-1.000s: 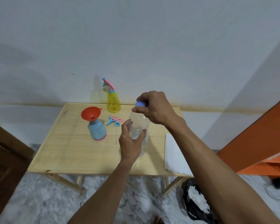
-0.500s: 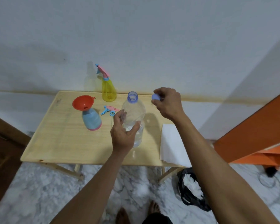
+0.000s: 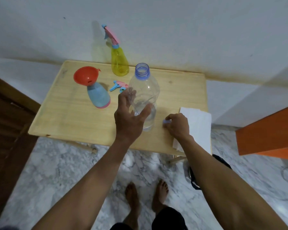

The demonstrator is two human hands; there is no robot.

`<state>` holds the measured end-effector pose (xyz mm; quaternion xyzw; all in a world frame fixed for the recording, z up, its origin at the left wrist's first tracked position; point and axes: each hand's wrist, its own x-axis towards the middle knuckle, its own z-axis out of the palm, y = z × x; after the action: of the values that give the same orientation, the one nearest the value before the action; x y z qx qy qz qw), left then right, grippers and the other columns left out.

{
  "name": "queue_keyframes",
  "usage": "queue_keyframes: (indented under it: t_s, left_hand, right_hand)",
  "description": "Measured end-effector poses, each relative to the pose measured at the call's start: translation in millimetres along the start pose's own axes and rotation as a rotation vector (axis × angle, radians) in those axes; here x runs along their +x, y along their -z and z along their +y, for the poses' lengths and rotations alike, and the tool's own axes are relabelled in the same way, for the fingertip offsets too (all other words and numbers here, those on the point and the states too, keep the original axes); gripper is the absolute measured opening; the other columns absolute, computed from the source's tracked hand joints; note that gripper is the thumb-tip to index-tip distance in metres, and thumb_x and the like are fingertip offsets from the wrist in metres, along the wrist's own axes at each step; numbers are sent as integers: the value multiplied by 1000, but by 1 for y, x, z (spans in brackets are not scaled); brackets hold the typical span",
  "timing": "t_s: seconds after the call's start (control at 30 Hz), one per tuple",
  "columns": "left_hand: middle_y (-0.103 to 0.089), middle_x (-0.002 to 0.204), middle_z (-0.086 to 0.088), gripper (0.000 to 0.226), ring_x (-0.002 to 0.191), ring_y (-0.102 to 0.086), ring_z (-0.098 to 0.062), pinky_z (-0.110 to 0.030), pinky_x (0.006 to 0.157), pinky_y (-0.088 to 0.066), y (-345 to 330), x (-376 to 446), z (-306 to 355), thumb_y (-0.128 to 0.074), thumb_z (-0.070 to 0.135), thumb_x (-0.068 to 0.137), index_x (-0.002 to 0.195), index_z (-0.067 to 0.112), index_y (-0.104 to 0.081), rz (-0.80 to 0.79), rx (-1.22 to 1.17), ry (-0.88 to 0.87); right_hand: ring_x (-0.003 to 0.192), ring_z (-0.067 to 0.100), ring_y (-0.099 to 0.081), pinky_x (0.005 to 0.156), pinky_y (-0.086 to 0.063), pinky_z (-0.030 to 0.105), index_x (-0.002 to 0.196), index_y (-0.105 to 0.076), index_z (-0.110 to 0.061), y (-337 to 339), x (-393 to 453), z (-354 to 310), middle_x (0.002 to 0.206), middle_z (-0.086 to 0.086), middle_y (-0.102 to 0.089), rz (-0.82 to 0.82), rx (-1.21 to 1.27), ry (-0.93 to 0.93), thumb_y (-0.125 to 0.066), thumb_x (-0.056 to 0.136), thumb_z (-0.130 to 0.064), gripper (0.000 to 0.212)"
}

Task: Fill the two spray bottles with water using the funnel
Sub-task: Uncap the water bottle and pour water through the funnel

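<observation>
With the funnel (image 3: 86, 77) sitting in the uncapped blue spray bottle (image 3: 99, 96), the left hand (image 3: 129, 118) is gripping the opened water bottle (image 3: 144, 97) while the right hand (image 3: 177, 126) is pinching its cap (image 3: 166, 121) at the table (image 3: 70, 117), so pouring appears not yet begun.

Funnel (image 3: 86, 75): orange-red. Bottle beneath (image 3: 99, 96): light blue, pink base. Far spray bottle (image 3: 119, 63): yellow, pink-and-blue trigger. Loose spray head (image 3: 119, 85): pink, blue. Water bottle (image 3: 145, 95): clear, lilac neck. Cap (image 3: 166, 121): lilac. Table (image 3: 70, 117): pale wood grain. Floor (image 3: 56, 163): grey-white marble.
</observation>
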<state>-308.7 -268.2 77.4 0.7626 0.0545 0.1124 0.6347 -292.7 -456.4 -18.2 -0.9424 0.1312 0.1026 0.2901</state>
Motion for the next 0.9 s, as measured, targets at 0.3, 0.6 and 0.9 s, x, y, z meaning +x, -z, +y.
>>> queue_keyframes:
  t_s: [0.3, 0.6, 0.9]
  left_hand:
    - [-63, 128, 2, 70, 122, -60, -13, -50, 97, -53, 2, -3, 1, -85, 34, 71, 129, 16, -49, -3, -1, 2]
    - [-64, 128, 6, 67, 122, -59, -7, -42, 103, -50, 11, -4, 10, -87, 27, 73, 130, 20, -51, -71, 58, 60]
    - [-62, 128, 14, 75, 115, -56, -2, -5, 87, -41, 17, -9, 33, -89, 39, 68, 133, 25, -55, -36, 236, 16]
  right_hand:
    - [117, 29, -55, 93, -38, 36, 113, -75, -16, 2, -5, -2, 126, 5, -69, 32, -110, 106, -74, 84, -20, 29]
    - [124, 8, -53, 100, -47, 27, 153, -35, -24, 44, -52, -72, 144, -7, -56, -8, 514, 387, -92, 65, -21, 105]
    - [114, 8, -65, 90, -57, 35, 145, -35, -33, 31, -55, -94, 132, -14, -62, 88, 695, 426, -87, 71, -22, 91]
